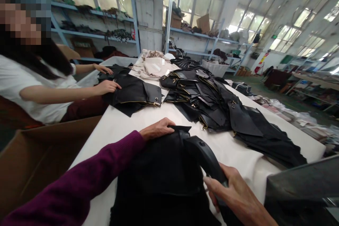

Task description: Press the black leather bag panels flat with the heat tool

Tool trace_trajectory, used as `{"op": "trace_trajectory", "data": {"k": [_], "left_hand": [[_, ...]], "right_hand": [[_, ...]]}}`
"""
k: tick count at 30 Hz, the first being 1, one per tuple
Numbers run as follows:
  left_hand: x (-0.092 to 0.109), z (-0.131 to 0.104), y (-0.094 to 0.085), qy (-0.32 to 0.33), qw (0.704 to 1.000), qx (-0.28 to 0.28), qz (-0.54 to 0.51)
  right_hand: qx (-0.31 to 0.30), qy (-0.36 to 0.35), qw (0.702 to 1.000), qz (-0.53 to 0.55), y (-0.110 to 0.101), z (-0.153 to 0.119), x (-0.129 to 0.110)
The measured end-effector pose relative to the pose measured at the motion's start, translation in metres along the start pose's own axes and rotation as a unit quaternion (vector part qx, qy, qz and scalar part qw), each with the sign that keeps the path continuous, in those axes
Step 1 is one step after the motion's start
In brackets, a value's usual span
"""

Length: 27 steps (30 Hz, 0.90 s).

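Observation:
My left hand (159,129), below a purple sleeve, lies at the upper left edge of a black fabric piece (159,169) on the white table (111,127). Its fingers are together and press on the piece's top edge. My right hand (227,187) is wrapped round the handle of a black curved tool (208,157). The tool's head rests against the upper right part of the black piece. What the underside of the tool touches is hidden.
Black zippered pieces (209,95) are heaped across the table, with beige pieces (153,65) behind. At left a person (47,88) handles black pieces (132,90). A cardboard box (47,159) stands at lower left, a metal part (302,180) at lower right.

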<state>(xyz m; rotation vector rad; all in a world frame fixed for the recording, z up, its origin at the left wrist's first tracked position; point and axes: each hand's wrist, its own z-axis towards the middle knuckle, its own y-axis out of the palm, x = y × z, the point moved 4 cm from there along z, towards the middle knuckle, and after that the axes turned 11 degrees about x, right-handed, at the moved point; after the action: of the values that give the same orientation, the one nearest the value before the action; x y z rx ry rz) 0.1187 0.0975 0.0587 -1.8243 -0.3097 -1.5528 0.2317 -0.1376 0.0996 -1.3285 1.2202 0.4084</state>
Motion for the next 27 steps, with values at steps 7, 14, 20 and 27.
{"op": "trace_trajectory", "data": {"k": [7,14,20,27], "left_hand": [[0.004,-0.065,0.029,-0.137,0.907,-0.028,-0.398],[-0.003,-0.119,0.042,-0.112,0.835,0.012,-0.539],[0.004,-0.141,0.048,-0.093,0.8,0.015,-0.592],[0.009,-0.166,0.06,-0.057,0.771,0.077,-0.629]], "right_hand": [[-0.032,-0.031,0.999,0.027,0.017,-0.012,-0.008],[0.027,-0.074,0.997,0.003,-0.004,-0.021,-0.02],[-0.056,-0.08,0.995,-0.029,0.011,-0.057,-0.012],[-0.055,-0.136,0.988,-0.039,0.035,-0.078,-0.013]]}}
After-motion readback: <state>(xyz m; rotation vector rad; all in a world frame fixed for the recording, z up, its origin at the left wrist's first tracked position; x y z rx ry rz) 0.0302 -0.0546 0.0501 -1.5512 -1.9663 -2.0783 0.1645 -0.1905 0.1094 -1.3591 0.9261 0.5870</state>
